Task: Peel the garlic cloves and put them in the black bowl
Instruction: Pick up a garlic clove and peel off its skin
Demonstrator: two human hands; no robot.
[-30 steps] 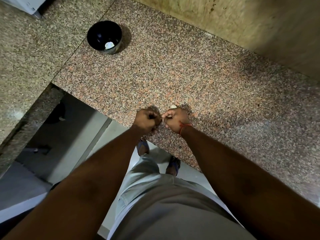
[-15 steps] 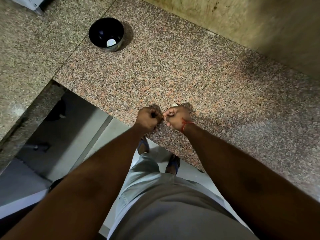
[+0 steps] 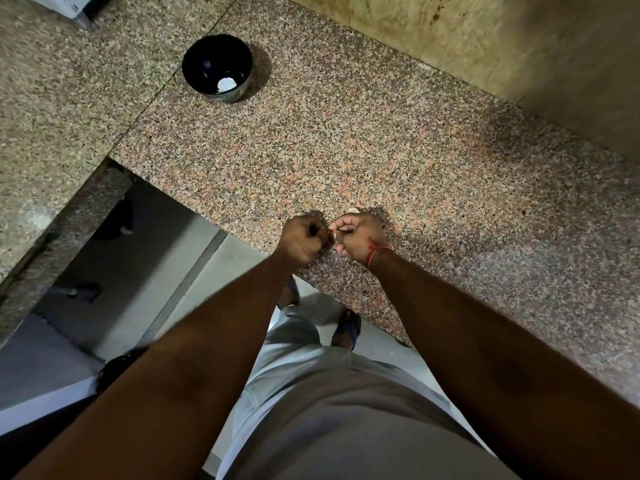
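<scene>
My left hand (image 3: 302,240) and my right hand (image 3: 358,233) meet knuckle to knuckle above the front edge of the granite counter (image 3: 398,150). Both have curled fingers that pinch a small garlic clove between them; the clove is almost wholly hidden by the fingers. A pale bit of garlic (image 3: 352,210) peeks out on the counter just beyond my right hand. The black bowl (image 3: 207,64) stands at the back left of the counter, well away from both hands, with a peeled white clove (image 3: 226,84) lying inside it.
A tan stone wall (image 3: 485,46) rises behind the counter. A second granite slab (image 3: 52,98) runs along the left. Below the counter edge are the floor (image 3: 138,271), my legs and sandalled feet. A white object's corner (image 3: 65,5) sits at top left.
Both hands have stayed together at the counter edge, with only small finger movements. The camera has shifted slightly, so the bowl appears a little further right in the view.
</scene>
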